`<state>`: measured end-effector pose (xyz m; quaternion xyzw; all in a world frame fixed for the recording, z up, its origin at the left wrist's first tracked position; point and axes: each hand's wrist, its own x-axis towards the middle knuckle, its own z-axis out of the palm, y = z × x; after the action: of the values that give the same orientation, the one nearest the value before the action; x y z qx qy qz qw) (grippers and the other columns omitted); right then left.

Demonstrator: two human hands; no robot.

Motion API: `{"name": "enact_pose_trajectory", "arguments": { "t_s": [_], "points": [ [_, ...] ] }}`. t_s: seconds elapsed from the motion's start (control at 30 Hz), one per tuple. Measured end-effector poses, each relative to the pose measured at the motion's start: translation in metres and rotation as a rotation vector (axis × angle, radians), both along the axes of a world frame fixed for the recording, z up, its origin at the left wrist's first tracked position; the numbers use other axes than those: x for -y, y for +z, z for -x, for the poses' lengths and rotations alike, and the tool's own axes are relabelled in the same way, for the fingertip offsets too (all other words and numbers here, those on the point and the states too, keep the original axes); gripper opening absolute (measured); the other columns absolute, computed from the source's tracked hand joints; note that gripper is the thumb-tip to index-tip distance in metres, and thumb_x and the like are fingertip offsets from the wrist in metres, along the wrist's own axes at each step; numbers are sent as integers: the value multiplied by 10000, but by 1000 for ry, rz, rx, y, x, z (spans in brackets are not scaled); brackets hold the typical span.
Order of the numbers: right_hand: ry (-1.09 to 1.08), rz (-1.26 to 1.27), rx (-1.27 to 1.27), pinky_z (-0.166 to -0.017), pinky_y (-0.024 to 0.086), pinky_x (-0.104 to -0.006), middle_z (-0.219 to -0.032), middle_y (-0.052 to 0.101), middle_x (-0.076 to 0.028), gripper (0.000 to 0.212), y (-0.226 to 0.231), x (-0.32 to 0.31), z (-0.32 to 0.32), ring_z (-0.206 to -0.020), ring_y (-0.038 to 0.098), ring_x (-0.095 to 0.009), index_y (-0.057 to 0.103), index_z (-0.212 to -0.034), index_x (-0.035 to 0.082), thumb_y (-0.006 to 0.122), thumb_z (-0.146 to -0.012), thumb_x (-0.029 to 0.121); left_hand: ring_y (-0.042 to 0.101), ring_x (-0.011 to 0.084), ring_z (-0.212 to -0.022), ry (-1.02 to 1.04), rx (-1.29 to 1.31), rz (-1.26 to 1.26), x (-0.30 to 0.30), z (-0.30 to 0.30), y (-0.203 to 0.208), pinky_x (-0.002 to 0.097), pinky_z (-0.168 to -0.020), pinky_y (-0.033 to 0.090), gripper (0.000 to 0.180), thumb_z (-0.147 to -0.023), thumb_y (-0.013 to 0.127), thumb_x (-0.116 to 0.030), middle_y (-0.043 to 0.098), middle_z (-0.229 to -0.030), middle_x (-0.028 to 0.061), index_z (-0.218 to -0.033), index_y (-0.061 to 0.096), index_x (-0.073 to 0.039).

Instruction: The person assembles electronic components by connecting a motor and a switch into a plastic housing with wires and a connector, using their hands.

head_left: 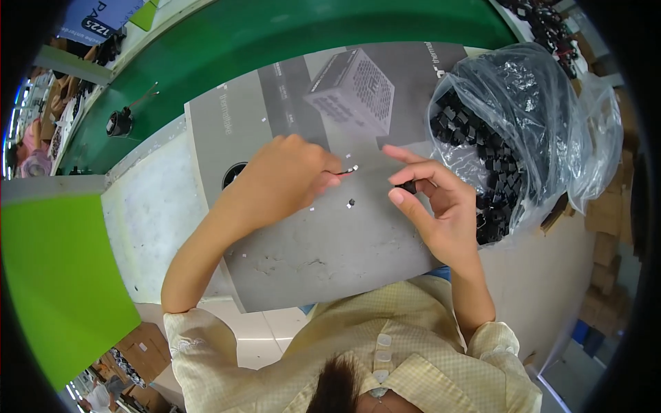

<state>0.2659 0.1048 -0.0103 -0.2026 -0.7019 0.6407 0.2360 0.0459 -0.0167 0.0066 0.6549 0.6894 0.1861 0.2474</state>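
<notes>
**Tiny plug in one hand, little black piece in the other, big bag of more alongside**

Going left to right. Lower left of the frame is a bright green panel, and above it, upper left, a small black part with thin leads sticking up sits on the green desk. It's well apart from the hands, so my guess is it's parked out of the way.

Left of centre, something dark and round peeks out from behind the left forearm; too covered to say what it is.

Then the left hand, knuckles up, thumb and fingers pinching a thin red and dark wire around the centre of the frame. Its pale plug end pokes out past the fingertips toward the right, probably gripped that way so the tip stays free. How far the wire runs under the palm, can't tell.

All of this is over a big grey printed sheet, scuffed near its lower edge, which I'd guess is there to protect the surface. A dark speck lies on it just below the plug.

Right of centre, the right hand pinches a small black piece between thumb and index finger, other fingers loosely spread, likely to keep it in view. The two hands are near each other but apart.

Far right, a clear plastic bag gapes open, full of black pieces. Handy spot for right-hand grabs, I reckon.
</notes>
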Motion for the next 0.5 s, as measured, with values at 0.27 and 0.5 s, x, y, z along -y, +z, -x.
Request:
{"name": "enact_pose_trajectory", "arguments": {
  "t_s": [0.27, 0.5],
  "points": [
    [-62, 130, 8, -936, 492, -265, -1325, 636, -139, 317, -11, 4, 19, -1160, 621, -163, 648, -1268, -11, 597, -957, -43, 659, 337, -689, 291, 213, -207, -6, -18, -4, 435, -599, 496, 95, -909, 650, -107, 674, -750, 133, -974, 687, -47],
    [-72, 236, -83, -971, 516, -279, -1334, 623, -160, 372, -4, 4, 31, -1139, 667, -214, 595, -1315, -49, 600, -945, -86, 605, 175, -602, 270, 308, -357, -4, -20, -4, 290, -562, 465, 87, -949, 632, -68, 669, -774, 107, -978, 673, 3]
  ]
}}
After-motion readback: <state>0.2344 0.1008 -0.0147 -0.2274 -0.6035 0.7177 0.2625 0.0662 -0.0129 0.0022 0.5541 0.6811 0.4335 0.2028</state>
